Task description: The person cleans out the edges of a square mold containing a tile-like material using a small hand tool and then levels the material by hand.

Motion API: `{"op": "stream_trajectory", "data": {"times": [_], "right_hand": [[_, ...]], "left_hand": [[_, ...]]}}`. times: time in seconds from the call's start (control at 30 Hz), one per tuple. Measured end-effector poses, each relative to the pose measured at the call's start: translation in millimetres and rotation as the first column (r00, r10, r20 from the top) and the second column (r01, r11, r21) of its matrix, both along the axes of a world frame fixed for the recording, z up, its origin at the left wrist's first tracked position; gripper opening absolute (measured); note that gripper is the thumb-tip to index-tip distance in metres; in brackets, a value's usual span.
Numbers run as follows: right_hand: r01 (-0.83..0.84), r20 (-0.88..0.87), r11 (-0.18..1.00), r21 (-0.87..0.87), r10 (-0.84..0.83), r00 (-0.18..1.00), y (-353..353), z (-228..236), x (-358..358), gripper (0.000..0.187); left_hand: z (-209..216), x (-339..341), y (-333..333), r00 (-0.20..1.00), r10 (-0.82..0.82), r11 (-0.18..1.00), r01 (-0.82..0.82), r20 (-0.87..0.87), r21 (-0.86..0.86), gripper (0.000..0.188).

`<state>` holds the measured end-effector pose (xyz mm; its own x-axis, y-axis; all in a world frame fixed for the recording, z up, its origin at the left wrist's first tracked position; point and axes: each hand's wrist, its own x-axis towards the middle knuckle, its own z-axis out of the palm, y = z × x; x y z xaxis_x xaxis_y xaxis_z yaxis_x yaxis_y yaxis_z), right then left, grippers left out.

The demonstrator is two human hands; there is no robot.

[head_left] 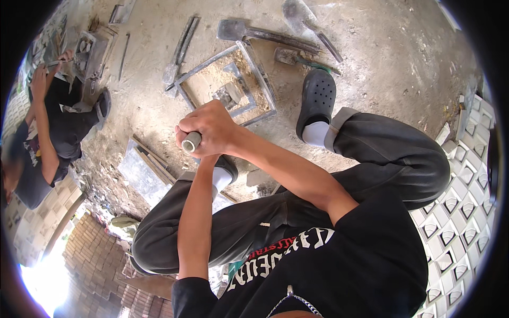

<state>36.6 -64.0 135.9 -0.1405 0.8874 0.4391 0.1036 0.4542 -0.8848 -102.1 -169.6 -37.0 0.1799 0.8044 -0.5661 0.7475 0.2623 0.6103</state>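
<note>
My right hand (214, 123) is closed in a fist round a tool's handle (191, 142), whose round, hollow-looking end points up toward me. Behind it, my left forearm (195, 222) runs up to the same spot. The left hand's fingers are hidden by the right hand. Just beyond my hands a dark, blocky metal piece (227, 96) shows over a square metal frame (180, 93) that holds sandy material. Whether that block belongs to the tool I grip cannot be made out. A smaller angled grey bar (249, 107) lies within the frame.
Beyond the frame lie a flat-bladed tool (231, 29), a shovel-like tool (298, 13) and a short block-headed tool (287, 55). Long bars (185, 45) rest at its left. My shoe (318, 98) stands to its right. Another person (45, 132) sits at far left. Patterned blocks (456, 206) are stacked at right.
</note>
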Motion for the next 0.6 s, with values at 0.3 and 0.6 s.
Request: {"op": "stream_trajectory", "data": {"times": [0.3, 0.6], "right_hand": [[0.000, 0.009, 0.995, -0.100, 0.000, 1.000, 7.4, -22.8, -7.2, 0.021], [-0.027, -0.134, 0.997, -0.079, 0.016, 0.991, 5.9, -29.7, -14.0, 0.025]], "left_hand": [[-3.4, 5.1, 5.9, 1.000, 0.003, 1.000, -0.003, 0.014, -0.001, 0.080], [8.6, 12.2, 3.7, 0.983, 0.023, 1.000, -0.020, -0.180, 0.015, 0.088]]}}
